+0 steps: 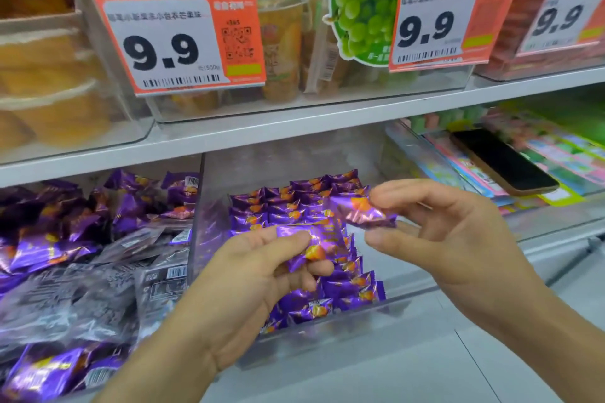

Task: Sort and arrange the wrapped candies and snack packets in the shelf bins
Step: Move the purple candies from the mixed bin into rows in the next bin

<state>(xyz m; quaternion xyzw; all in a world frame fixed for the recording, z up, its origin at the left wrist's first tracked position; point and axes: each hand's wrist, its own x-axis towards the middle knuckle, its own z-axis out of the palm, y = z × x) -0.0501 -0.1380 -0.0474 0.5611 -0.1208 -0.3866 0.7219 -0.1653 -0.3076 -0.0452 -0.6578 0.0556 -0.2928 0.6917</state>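
left hand point(262, 275) pinches 1 purple candy point(311, 247) | right hand point(448, 232) pinches another purple candy point(361, 209) | both above clear bin point(327, 334) | hands apart

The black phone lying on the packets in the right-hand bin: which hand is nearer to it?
Right. The right hand, pinching a purple candy, is just below and left of the phone. The left hand, holding another purple candy, is farther left and lower.

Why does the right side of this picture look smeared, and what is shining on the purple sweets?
Head view: the far-right price tag is motion-blurred while the left price tag reads sharp; shelf edges bow from the wide lens; glare glints off the purple candy pinched by the right hand.
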